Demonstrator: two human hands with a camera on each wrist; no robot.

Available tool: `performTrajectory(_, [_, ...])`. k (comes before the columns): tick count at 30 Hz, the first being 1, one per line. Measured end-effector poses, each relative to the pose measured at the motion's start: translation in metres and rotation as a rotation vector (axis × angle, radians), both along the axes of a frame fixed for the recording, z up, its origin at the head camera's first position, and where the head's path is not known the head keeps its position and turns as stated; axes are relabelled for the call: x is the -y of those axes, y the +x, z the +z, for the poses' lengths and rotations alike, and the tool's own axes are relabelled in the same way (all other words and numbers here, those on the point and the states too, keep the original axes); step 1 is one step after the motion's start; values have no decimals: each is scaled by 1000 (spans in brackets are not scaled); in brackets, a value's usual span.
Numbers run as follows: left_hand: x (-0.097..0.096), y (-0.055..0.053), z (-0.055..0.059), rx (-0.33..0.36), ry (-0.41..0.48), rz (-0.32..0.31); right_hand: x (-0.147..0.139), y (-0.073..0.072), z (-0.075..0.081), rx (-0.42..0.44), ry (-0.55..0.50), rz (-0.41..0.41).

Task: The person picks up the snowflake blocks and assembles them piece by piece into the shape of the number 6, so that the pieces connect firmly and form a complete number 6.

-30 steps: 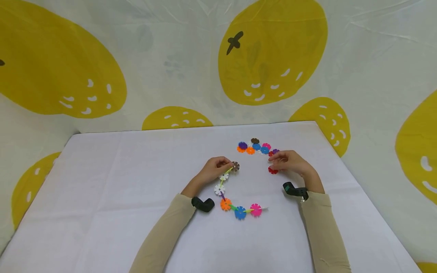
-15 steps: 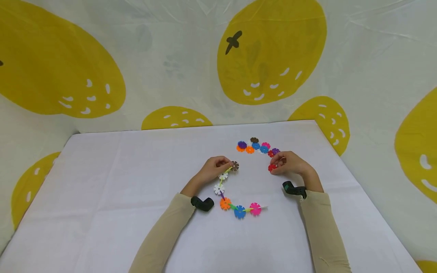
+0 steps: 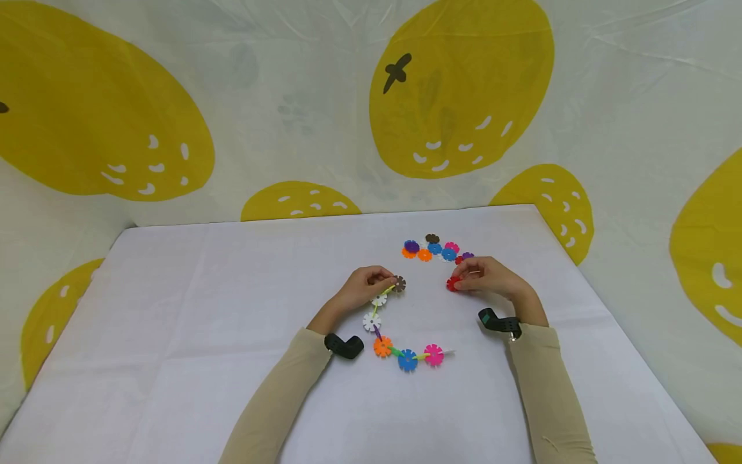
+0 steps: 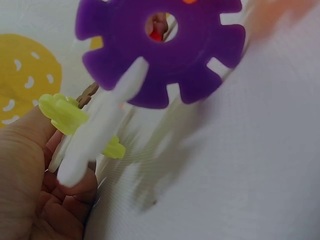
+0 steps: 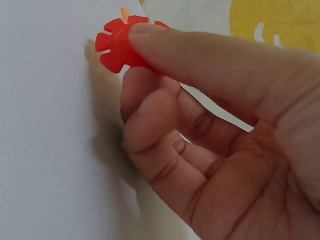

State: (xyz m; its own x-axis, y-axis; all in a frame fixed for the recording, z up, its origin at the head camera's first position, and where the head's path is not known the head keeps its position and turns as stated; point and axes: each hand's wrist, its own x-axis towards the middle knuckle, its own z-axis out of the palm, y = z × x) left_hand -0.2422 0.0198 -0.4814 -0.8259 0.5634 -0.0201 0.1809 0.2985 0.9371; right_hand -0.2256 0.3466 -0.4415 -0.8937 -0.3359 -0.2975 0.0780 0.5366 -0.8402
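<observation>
A curved chain of slotted plastic snowflake discs lies on the white cloth, in pink, blue, orange, white and other colours. At its far end my left hand pinches the chain beside the brown disc. In the left wrist view, a purple disc, a white disc and a yellow-green disc stand before the hand. To the right, my right hand pinches a red snowflake disc between thumb and fingers. The right wrist view shows the red disc apart from the chain.
Behind the hands lies a loose group of discs: purple, orange, blue, brown and others, some overlapping. The white-covered table meets a fruit-printed curtain at the back.
The right hand has taken hold of the red disc and carried it a little left, toward the brown disc. My left hand and the chain have hardly moved.
</observation>
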Motion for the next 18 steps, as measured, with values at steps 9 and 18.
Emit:
performTrajectory(9, [1, 1, 1, 14, 8, 6, 15, -4, -9, 36, -128, 60])
performTrajectory(18, [0, 0, 0, 18, 10, 9, 39, -4, -11, 41, -180, 36])
